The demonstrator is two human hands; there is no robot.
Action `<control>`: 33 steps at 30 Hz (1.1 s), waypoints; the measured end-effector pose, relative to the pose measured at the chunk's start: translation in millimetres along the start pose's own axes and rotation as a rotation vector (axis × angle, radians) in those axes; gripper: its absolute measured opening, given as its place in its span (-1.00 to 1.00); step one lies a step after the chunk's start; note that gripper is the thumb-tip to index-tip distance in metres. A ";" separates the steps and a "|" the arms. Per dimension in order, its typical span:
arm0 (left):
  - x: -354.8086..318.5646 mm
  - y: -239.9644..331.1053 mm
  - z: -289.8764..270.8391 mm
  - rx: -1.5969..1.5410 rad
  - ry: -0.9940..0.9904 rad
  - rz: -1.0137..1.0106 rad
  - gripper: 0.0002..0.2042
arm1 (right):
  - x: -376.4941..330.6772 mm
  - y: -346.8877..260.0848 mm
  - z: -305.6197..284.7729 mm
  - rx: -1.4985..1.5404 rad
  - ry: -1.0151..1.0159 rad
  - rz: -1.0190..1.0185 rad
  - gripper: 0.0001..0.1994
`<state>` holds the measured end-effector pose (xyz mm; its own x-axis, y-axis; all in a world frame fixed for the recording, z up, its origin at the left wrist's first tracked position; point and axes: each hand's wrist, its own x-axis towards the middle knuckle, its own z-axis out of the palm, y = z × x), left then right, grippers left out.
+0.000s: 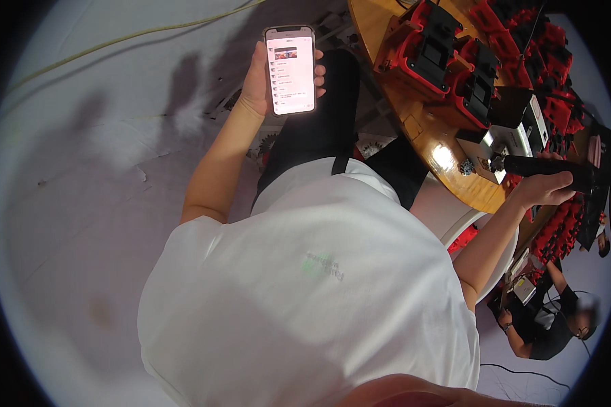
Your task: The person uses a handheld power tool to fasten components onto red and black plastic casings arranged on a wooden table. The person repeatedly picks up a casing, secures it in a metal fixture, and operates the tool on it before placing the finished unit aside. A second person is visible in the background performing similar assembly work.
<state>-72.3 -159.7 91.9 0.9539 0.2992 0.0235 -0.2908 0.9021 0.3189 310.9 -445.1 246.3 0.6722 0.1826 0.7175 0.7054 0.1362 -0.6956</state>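
My left hand (254, 78) is wrapped round a smartphone (292, 81), fingers showing along its right edge. The phone is upright, its lit screen showing a picture and several lines of small text. Over the wooden table's right end, my right hand (546, 188) grips a black electric screwdriver (533, 166). Its metal tip points left, close to a small silver-white box (478, 154). The screwdriver's far end runs into the dark rim of the picture.
Red and black device housings (424, 51) crowd the wooden table (414, 115), with more piled behind. A white stool (448, 210) stands by the table's rounded end. Another person in dark clothes (553, 332) sits at lower right. A yellowish cable (136, 34) crosses the upper left.
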 end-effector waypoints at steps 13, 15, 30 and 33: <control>33.0 24.8 -8.3 -0.013 -0.076 0.095 -0.01 | -4.4 -4.3 3.5 0.012 0.017 0.043 -0.43; 39.2 26.4 -8.7 -0.024 -0.075 0.091 -0.01 | -6.1 -9.7 6.3 -0.003 0.017 0.019 -0.43; 221.1 130.5 -18.2 0.698 0.611 -0.157 -0.58 | -11.8 -13.8 11.7 0.062 0.032 0.038 -0.60; 248.9 136.1 -28.4 0.856 0.766 -0.168 -0.65 | -13.3 -9.0 6.9 0.053 0.024 0.045 -0.61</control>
<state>123.4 46.4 114.2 0.5960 0.5698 -0.5658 0.2592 0.5304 0.8071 294.0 -442.1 242.7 0.7086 0.1661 0.6858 0.6620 0.1800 -0.7276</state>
